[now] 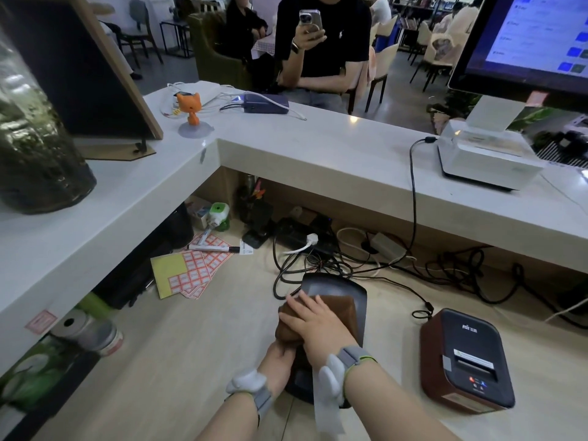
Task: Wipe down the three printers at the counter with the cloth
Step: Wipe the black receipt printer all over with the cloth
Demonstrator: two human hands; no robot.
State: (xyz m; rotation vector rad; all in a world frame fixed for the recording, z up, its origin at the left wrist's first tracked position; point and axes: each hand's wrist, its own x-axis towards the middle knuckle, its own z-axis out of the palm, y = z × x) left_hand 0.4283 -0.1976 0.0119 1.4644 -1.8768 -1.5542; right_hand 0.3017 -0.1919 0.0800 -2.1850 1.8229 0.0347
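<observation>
The pale wood-grain lower desk (197, 354) carries two printers near its front edge, under the overhang of the white L-shaped raised desk (318, 148). The white box-shaped printer (486, 157) stands on the raised desk toward its right end, below a monitor (528, 43). The black and brown printer with a paper slot (466, 361) sits toward the right of the lower desk. Just left of it, apart from it, stands the dark grey printer with a rounded lid (334, 291). The folded brown cloth (337, 313) lies flat on this lid. The right hand (318, 323) rests palm-down on the cloth, fingers (299, 305) spread wide and flat across its left half, pressing rather than gripping; the cloth's right half shows uncovered beyond them. The left hand (280, 358) is at the printer's left side beneath the cloth's near corner; its fingers are hidden, so their state cannot be told.
</observation>
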